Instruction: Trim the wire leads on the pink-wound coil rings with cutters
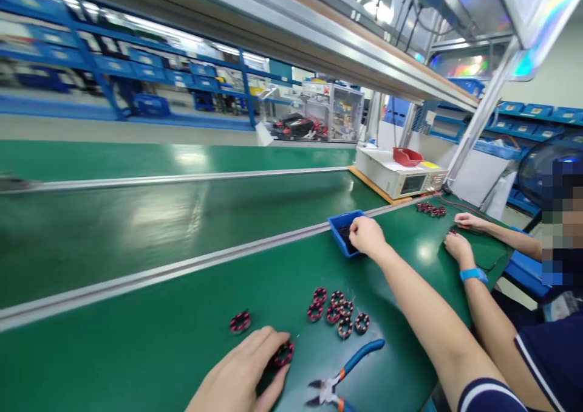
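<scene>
At the bottom of the view, my left hand [248,369] has its thumb and fingers closed round a black-and-red wound coil ring [284,353]. A second coil ring [240,321] lies by itself just beyond that hand. Several more coil rings [334,313] sit in a loose cluster to the right, some with thin wire ends sticking out. My right hand [367,236] is over a small blue bin [334,222] of dark parts [345,234], its fingers pinched together. What those fingers hold, if anything, is hidden. Diagonal cutters [339,375] with blue handles lie between my forearms, jaws open.
To the right, a co-worker's hands [460,248] work near another pile of coil rings [430,209]. A bench instrument [401,172] bearing a red tray [407,157] stands farther back. Metal rails [182,272] cross the green bench, and a shelf beam [291,35] hangs overhead.
</scene>
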Tool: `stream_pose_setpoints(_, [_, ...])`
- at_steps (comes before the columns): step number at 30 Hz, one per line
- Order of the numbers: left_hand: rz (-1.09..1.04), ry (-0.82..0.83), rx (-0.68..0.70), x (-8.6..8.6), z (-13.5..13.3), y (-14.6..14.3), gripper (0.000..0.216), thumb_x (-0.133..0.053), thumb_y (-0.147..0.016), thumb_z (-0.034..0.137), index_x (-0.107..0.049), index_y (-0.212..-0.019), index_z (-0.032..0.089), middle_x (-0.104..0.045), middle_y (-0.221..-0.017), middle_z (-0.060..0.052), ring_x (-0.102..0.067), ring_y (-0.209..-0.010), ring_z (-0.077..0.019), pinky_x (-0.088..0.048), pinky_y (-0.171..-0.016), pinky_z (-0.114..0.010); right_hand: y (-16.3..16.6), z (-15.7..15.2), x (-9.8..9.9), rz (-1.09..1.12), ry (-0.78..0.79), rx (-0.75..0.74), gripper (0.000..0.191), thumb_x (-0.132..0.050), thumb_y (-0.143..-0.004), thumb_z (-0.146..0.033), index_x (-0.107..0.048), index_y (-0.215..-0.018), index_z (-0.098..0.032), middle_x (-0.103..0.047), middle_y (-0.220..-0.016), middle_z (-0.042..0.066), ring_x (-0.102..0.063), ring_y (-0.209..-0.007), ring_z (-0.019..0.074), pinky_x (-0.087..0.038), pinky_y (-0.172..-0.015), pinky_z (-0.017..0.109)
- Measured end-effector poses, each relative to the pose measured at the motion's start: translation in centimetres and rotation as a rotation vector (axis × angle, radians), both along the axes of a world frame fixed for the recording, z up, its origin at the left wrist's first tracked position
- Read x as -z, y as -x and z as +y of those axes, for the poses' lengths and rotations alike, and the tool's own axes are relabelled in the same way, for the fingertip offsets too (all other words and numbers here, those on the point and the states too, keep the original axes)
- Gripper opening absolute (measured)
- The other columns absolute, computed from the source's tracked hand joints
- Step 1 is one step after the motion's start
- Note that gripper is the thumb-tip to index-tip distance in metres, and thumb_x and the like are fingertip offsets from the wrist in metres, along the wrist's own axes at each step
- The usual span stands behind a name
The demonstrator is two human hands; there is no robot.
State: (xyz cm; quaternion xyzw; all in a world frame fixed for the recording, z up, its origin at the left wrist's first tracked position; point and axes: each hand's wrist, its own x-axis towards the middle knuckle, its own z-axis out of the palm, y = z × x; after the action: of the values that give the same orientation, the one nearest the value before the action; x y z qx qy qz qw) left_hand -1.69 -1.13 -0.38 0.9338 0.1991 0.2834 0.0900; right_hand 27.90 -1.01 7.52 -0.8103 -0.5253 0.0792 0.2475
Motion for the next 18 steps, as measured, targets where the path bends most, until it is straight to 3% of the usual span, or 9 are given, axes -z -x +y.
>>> stream_pose_setpoints(2, [-0.033, 0.167, -0.039, -0.6, -1.6, 0.4, 0.012, -0.052, -0.083, 0.024, -0.063, -0.087, 0.022, -0.068, -0.079, -0.002, -0.067, -0.068, -0.0167, -0.055, -0.062, -0.024, 2.2, -1.6, 0.3, 0.124, -0.080, -0.099, 0.017, -0.055, -0.091, -0.022, -0.063, -0.098, -0.009, -0.067, -0.095, 0.011, -0.064, -0.087, 0.0175, -0.053, -0.081, 0.035])
stream_pose_setpoints(5, [-0.161, 0.508, -0.084, -1.3, -3.7, 0.2, 0.009, -0.057, -0.080, 0.023, -0.060, -0.087, 0.019, -0.068, -0.080, -0.003, -0.065, -0.067, -0.0147, -0.055, -0.061, -0.024, 6.8, -4.5, 1.7, 0.373, -0.133, -0.316, 0.025, -0.058, -0.086, -0.026, -0.061, -0.107, -0.012, -0.067, -0.089, 0.006, -0.064, -0.077, 0.0139, -0.054, -0.071, 0.028])
stream_pose_setpoints(8, [-0.367, 0.921, -0.114, -1.4, -4.7, -0.5, 0.015, -0.062, -0.077, 0.022, -0.058, -0.090, 0.016, -0.069, -0.081, -0.004, -0.067, -0.070, -0.0141, -0.056, -0.062, -0.023, 10.8, -7.2, 3.5, 0.868, -0.180, -0.478, 0.032, -0.066, -0.078, -0.031, -0.064, -0.106, -0.017, -0.063, -0.074, -0.001, -0.058, -0.056, 0.0095, -0.047, -0.052, 0.022])
stream_pose_setpoints(10, [-0.464, 1.084, -0.141, -1.2, -4.7, -0.9, 0.019, -0.068, -0.073, 0.022, -0.058, -0.087, 0.014, -0.068, -0.078, -0.003, -0.065, -0.068, -0.0125, -0.054, -0.060, -0.021, 12.2, -8.0, 4.4, 1.094, -0.157, -0.440, 0.023, -0.071, -0.073, -0.033, -0.069, -0.091, -0.018, -0.059, -0.059, -0.003, -0.051, -0.045, 0.0080, -0.040, -0.043, 0.021])
stream_pose_setpoints(12, [-0.509, 1.179, -0.169, -0.9, -4.5, -1.1, 0.023, -0.073, -0.069, 0.022, -0.057, -0.083, 0.014, -0.065, -0.073, -0.001, -0.063, -0.062, -0.0102, -0.052, -0.056, -0.019, 12.5, -8.0, 4.9, 1.156, -0.121, -0.354, 0.020, -0.074, -0.071, -0.034, -0.070, -0.082, -0.018, -0.059, -0.056, -0.003, -0.046, -0.041, 0.0073, -0.036, -0.041, 0.021])
stream_pose_setpoints(15, [-0.535, 1.236, -0.174, -0.7, -4.1, -1.2, 0.026, -0.076, -0.067, 0.023, -0.057, -0.082, 0.013, -0.063, -0.070, 0.000, -0.060, -0.059, -0.0089, -0.051, -0.056, -0.019, 12.2, -7.4, 5.1, 1.204, -0.112, -0.270, 0.021, -0.077, -0.069, -0.036, -0.071, -0.077, -0.018, -0.067, -0.068, 0.002, -0.043, -0.042, 0.0057, -0.032, -0.040, 0.021])
stream_pose_setpoints(18, [-0.535, 1.226, -0.135, -0.6, -3.9, -1.1, 0.025, -0.076, -0.068, 0.023, -0.058, -0.083, 0.013, -0.065, -0.074, -0.002, -0.062, -0.063, -0.0095, -0.053, -0.059, -0.020, 12.1, -7.0, 5.0, 1.237, -0.092, -0.223, 0.023, -0.079, -0.065, -0.036, -0.071, -0.075, -0.017, -0.066, -0.064, 0.002, -0.041, -0.042, 0.0055, -0.031, -0.040, 0.020])
